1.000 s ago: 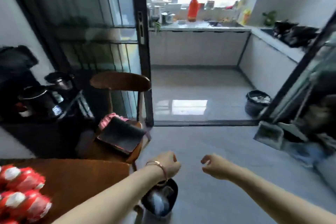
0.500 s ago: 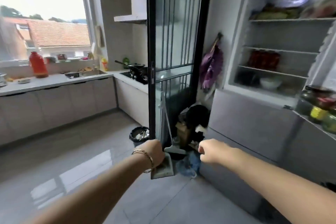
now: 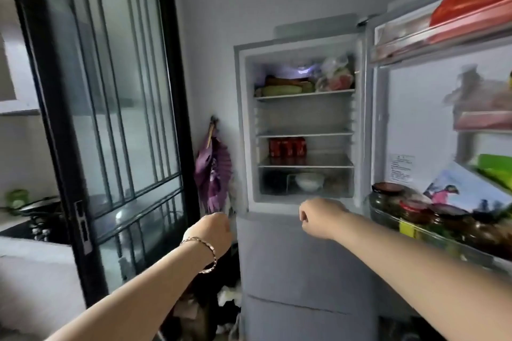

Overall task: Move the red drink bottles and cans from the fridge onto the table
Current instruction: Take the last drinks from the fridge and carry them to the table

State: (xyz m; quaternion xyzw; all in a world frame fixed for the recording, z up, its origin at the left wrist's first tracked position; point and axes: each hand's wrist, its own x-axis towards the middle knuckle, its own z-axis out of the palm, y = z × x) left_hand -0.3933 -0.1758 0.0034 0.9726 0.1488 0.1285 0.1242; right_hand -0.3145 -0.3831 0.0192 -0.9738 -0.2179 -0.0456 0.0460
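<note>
Grey walls close round the open fridge straight ahead of me, its door swung wide to my right, and a black-framed glass sliding door stands on my left. From the head view, the red cans sit in a row at the left end of the third shelf, under an empty shelf and above a white bowl in the bottom compartment. Vegetables and a bag fill the top shelf. Jars crowd the lower door rack. A purple fan hangs on the wall just left of the fridge. My left hand, a bracelet on its wrist, has its grip curled into a loose fist holding nothing. My right hand is likewise clenched and empty, raised before the lower edge of the open compartment, well apart from the cans
</note>
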